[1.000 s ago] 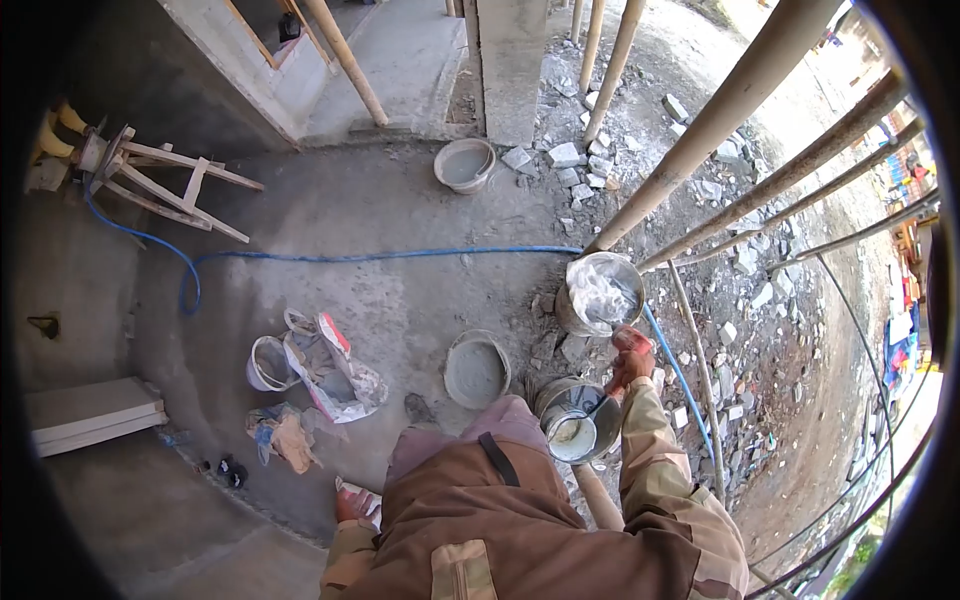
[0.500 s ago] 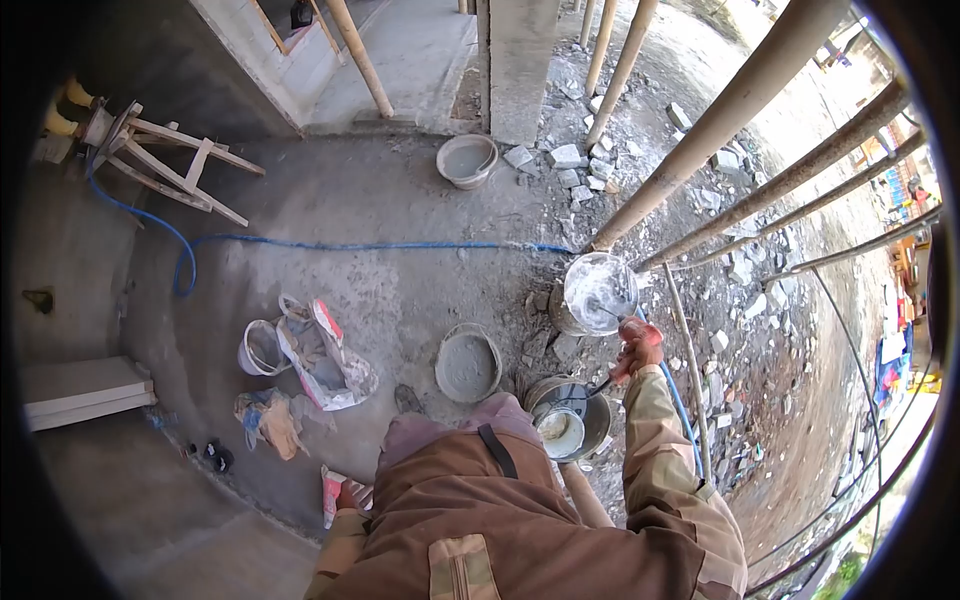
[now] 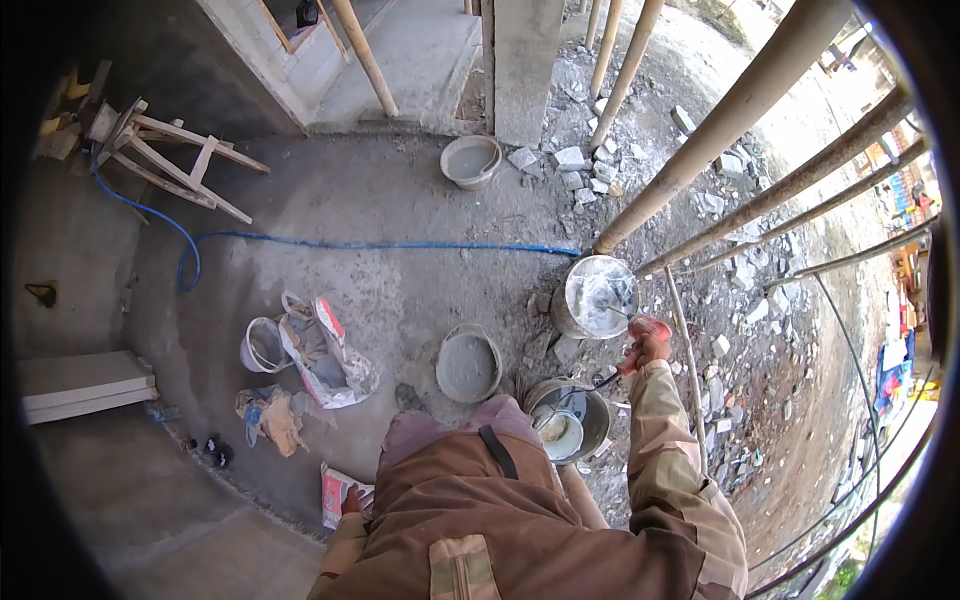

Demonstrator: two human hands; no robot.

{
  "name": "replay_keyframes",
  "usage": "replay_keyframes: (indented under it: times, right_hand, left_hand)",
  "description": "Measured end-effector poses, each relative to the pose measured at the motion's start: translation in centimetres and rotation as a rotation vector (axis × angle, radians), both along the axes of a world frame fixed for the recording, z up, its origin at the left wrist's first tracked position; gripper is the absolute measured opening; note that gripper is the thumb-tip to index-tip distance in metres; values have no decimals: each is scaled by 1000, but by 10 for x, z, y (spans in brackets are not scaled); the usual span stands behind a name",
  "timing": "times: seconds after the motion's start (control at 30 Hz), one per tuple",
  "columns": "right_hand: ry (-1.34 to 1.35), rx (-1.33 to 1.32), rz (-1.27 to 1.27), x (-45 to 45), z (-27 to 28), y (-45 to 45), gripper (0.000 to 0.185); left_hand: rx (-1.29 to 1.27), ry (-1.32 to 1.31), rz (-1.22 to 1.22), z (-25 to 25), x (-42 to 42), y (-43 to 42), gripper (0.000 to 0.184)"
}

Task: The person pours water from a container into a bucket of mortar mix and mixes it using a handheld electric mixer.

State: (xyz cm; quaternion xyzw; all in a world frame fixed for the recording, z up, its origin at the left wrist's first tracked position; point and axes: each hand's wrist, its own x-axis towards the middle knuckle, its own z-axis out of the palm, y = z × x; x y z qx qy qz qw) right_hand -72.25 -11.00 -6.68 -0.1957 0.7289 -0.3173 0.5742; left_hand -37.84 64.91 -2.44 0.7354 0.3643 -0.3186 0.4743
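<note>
My right hand (image 3: 648, 345) is closed around a thin-shanked tool, whose dark shaft reaches into a bucket of white wet-looking material (image 3: 600, 297). The tool's far end is hidden in that material. A dark curved piece shows below the same hand, over a dark bucket (image 3: 598, 425); I cannot tell whether it belongs to the tool. Inside the dark bucket sits a smaller pale pail (image 3: 558, 437). At the lower left, my left hand (image 3: 352, 500) is closed at the edge of a red-and-white bag (image 3: 335, 490), partly hidden by my sleeve.
A basin of grey mix (image 3: 468, 366) lies before my feet, another basin (image 3: 470, 160) farther off. A white bucket (image 3: 264, 345) and an opened sack (image 3: 335, 365) stand left. A blue hose (image 3: 380, 246) crosses the floor. Poles (image 3: 720, 130) and rubble (image 3: 740, 270) lie right.
My right hand has shifted slightly right over the bucket and turned, with the tool still in the white material. The left hand and the red-and-white bag have moved only a little.
</note>
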Motion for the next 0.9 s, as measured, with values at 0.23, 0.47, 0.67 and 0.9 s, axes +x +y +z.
replay_keyframes:
  times: [0.23, 0.47, 0.67, 0.9]
  right_hand:
    - [-48, -168, -79, 4, 73, 23, 32]
    - [-163, -226, -168, 6, 110, 62, 32]
    - [-139, -336, -222, 32, 160, 153, 47]
    - [80, -421, -226, 79, 247, 331, 56]
  left_hand:
    - [-6, 29, -166, -21, 9, -2, 69]
    - [88, 101, -347, -13, 47, -34, 70]
    - [-5, 161, -489, -38, 126, -30, 71]
    - [-35, 226, -789, -57, 254, -45, 75]
